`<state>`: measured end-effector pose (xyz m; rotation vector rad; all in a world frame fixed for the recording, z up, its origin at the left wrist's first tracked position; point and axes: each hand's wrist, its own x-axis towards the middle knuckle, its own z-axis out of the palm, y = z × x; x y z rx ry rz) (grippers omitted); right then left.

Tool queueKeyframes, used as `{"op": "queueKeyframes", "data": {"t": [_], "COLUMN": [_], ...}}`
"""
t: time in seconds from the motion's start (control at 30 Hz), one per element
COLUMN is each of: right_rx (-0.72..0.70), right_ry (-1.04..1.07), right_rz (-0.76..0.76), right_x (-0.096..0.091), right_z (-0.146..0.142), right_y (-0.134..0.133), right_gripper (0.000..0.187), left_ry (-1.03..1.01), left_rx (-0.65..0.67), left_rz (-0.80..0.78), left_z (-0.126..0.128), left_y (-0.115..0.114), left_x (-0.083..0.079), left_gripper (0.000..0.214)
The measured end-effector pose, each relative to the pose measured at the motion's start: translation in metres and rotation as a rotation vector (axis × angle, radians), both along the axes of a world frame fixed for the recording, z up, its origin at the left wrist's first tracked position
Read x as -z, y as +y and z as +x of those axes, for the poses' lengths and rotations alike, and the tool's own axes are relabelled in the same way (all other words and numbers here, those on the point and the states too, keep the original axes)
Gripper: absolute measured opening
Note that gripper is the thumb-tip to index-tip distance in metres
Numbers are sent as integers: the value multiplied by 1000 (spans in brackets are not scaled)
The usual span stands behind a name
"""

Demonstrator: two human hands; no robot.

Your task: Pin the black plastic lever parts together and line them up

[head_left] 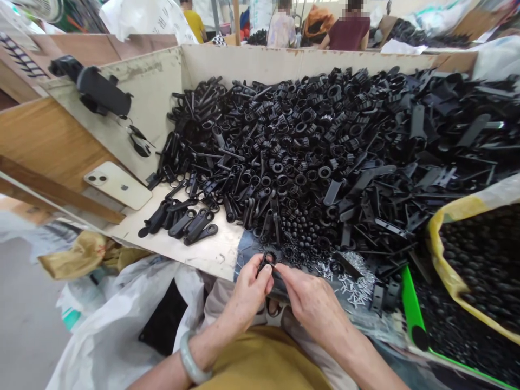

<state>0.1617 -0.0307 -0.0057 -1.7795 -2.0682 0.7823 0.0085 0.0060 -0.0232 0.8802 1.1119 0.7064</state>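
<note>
My left hand [248,295] and my right hand [311,298] meet at the near edge of a big work tray [211,254]. Together they pinch a small black plastic part [271,266] with a ring end between thumbs and fingers. A pale bangle [190,362] sits on my left wrist. Just beyond my fingers lies a huge heap of black plastic rings and flat levers [325,151]. A scatter of small silver pins [353,279] lies to the right of my right hand. Several assembled black pieces [182,219] lie in a row at the left.
A white phone [117,185] lies face down on the tray's left ledge, below a black clamp and keys [97,89]. A yellow bag [479,260] of black parts and a green bin [412,309] stand at right. White plastic bags [122,325] hang at lower left. Three people sit beyond the tray.
</note>
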Motion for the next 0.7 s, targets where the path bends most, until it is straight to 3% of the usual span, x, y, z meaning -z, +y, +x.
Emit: {"op": "queueKeyframes", "data": {"t": [0.13, 0.23, 0.5, 0.7], "right_rx": [25, 4, -82, -108], "right_ry": [205, 228, 77, -109], "right_rz": [59, 60, 7, -124], "right_x": [9, 10, -1, -13], "right_z": [1, 3, 4, 0], "right_y": [-1, 0, 6, 8], "right_gripper": [43, 43, 40, 42], "left_ry": [-41, -71, -64, -26], "left_rx": [6, 10, 7, -5], "left_rz": [-38, -74, -108, -84], "left_z": [-1, -2, -3, 0], "left_y": [2, 3, 1, -2], "left_x": [-4, -6, -6, -7], "left_gripper": [47, 50, 47, 41]}}
